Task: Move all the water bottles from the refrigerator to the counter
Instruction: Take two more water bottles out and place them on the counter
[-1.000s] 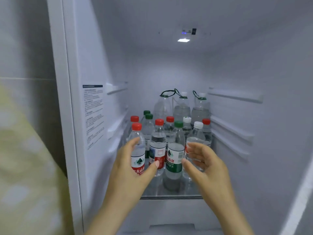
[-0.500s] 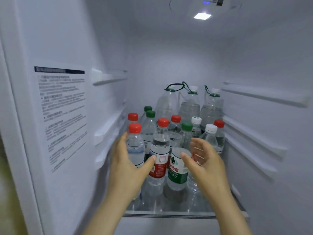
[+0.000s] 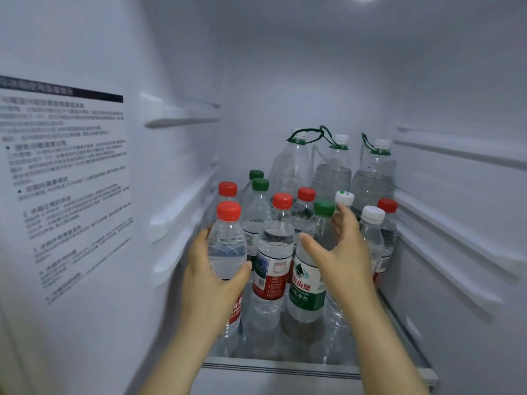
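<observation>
Several water bottles stand on the glass shelf [image 3: 279, 363] inside the refrigerator. My left hand [image 3: 208, 283] wraps the front-left red-capped bottle [image 3: 228, 243], thumb in front and fingers behind it. My right hand [image 3: 345, 260] is open around the green-capped bottle [image 3: 306, 292], fingertips up by its cap, thumb apart from it. Between the two stands a bottle with a red label [image 3: 275, 252]. A white-capped bottle [image 3: 372, 229] is just right of my right hand. At the back stand three large bottles with green carry loops [image 3: 332, 172].
Shelf rails stick out from the left wall [image 3: 182, 121] and the right wall [image 3: 456, 149]. A printed instruction sticker [image 3: 65, 178] covers the near left wall. The bottles stand close together, with a strip of bare glass along the front edge.
The view has moved closer into the refrigerator. My left hand has closed around the front-left red-capped bottle. My right hand has reached further in, around the green-capped bottle.
</observation>
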Available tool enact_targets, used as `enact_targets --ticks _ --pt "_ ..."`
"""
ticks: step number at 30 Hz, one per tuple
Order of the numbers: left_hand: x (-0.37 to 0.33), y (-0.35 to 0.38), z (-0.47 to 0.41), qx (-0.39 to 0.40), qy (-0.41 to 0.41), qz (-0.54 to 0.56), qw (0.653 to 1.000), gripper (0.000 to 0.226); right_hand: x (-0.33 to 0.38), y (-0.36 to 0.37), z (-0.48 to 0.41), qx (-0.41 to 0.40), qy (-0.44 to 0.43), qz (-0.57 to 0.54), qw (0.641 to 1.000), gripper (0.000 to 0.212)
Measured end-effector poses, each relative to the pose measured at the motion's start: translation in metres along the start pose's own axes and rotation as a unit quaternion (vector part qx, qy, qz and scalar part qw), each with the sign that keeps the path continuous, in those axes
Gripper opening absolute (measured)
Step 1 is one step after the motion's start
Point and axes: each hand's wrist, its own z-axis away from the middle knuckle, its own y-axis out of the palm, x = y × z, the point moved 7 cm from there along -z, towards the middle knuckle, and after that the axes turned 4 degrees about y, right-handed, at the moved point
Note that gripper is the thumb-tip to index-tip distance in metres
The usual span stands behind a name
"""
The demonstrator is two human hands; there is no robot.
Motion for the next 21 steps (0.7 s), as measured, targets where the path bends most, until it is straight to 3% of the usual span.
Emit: enact_targets --ticks 3,8,12,21 --pt "0.002 0.0 0.0 0.003 -0.012 0.005 1.0 0.071 0.001 0.005 0.0 -0.011 -0.001 0.016 1.0 0.084" --pt "0.011 -0.002 0.001 -0.003 -0.054 0.005 0.999 0.051 -0.007 0.009 0.016 -0.011 0.0 -0.005 1.0 0.049" --pt "0.027 0.005 0.011 0.027 -0.11 0.018 0.993 0.047 -0.031 0.018 0.028 0.024 0.055 -0.035 0.998 0.069" --pt "0.044 0.008 0.027 0.034 -0.125 0.001 0.992 0.05 -0.058 0.012 0.051 0.023 0.093 -0.083 0.992 0.051"
